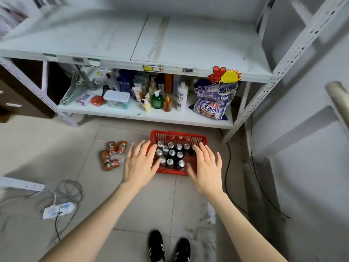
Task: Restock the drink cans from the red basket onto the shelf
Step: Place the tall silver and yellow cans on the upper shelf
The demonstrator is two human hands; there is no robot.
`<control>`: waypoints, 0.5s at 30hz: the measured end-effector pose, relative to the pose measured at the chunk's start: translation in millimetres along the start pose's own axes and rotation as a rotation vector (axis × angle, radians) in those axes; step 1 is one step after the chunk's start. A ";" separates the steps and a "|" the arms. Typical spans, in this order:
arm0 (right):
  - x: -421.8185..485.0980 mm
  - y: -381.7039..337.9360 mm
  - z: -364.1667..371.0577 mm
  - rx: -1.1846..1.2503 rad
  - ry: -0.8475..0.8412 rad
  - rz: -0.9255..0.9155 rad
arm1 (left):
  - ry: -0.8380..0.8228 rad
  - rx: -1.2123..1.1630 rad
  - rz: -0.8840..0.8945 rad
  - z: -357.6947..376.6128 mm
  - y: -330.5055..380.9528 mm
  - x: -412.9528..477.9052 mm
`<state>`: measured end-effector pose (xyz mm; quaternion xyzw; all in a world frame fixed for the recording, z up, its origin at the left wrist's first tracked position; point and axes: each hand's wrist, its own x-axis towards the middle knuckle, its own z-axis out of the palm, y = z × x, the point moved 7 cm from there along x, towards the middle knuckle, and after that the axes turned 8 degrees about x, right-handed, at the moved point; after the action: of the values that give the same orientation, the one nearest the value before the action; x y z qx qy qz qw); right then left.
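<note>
A red basket point(177, 134) sits on the tiled floor in front of the white shelf point(170, 69). Several dark drink cans point(172, 153) with silver tops stand upright inside it. My left hand point(138, 163) is spread flat over the basket's left edge, fingers straight, holding nothing. My right hand point(205, 167) is spread the same way over the basket's right side and near corner, also holding nothing. Whether either palm touches the basket is unclear. The shelf's upper board point(198, 44) is bare white.
Several orange cans point(112, 155) lie on the floor left of the basket. The lower shelf board point(132, 112) holds bottles, a tub and a purple detergent bag point(212, 103). A power strip point(58, 209) and cables lie left; a black cable point(227, 167) runs right. My shoes point(169, 246) stand below.
</note>
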<state>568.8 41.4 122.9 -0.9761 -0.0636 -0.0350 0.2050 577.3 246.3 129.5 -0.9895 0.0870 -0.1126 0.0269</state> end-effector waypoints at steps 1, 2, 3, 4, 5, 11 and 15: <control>0.4 -1.5 8.6 0.006 -0.014 0.005 | -0.010 -0.005 0.007 6.5 -4.5 -0.8; 2.2 -2.8 17.2 0.011 -0.029 0.011 | -0.018 -0.010 0.014 13.5 -9.2 -0.8; 4.6 -4.1 25.7 0.016 -0.041 0.016 | -0.028 -0.013 0.020 21.9 -14.1 -0.4; 7.7 -5.0 34.6 0.023 -0.051 0.019 | -0.039 -0.015 0.026 30.8 -18.9 0.7; 11.7 -5.8 43.7 0.033 -0.057 0.020 | -0.050 -0.014 0.033 41.0 -23.7 2.5; 41.4 3.6 103.7 0.076 -0.139 0.027 | -0.127 -0.022 0.052 107.3 -43.8 16.4; 67.7 21.7 140.2 0.094 -0.203 0.029 | -0.212 -0.028 0.056 155.0 -47.2 37.4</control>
<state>644.7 85.9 -7.4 -0.9647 -0.0716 0.0698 0.2437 656.3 291.3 -9.8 -0.9933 0.1126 -0.0051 0.0252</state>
